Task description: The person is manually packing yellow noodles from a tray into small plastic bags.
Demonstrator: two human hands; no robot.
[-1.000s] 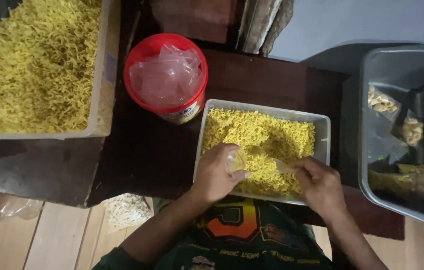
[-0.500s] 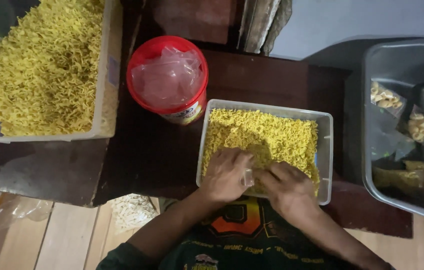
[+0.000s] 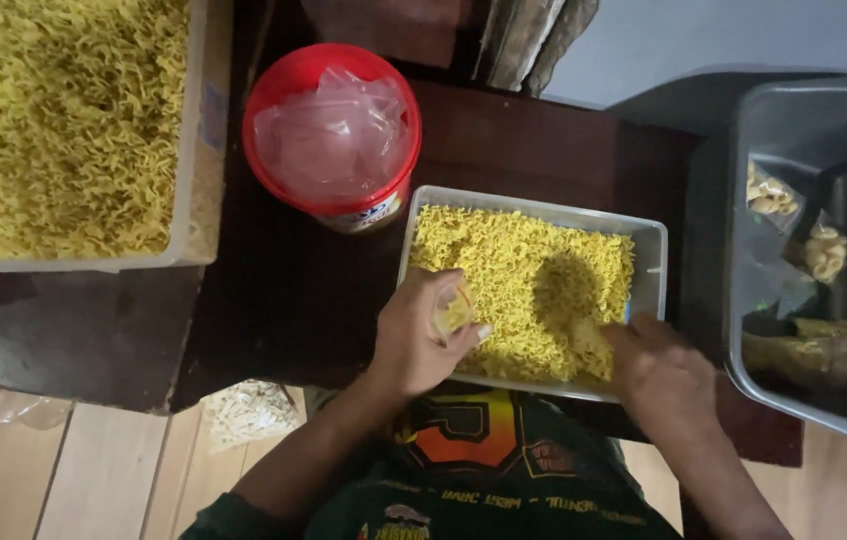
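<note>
Clear small bag (image 3: 454,312), mouth toward tray (image 3: 650,262)

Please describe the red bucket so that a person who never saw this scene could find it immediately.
Start at the dark wooden table. Between the large tub of yellow noodle snack on the left and the small grey tray in front of the person stands a round red bucket. It alone is red and round, and it holds clear plastic bags instead of snack.

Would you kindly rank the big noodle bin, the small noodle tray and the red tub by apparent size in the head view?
1. big noodle bin, cropped by the frame
2. small noodle tray
3. red tub
</note>
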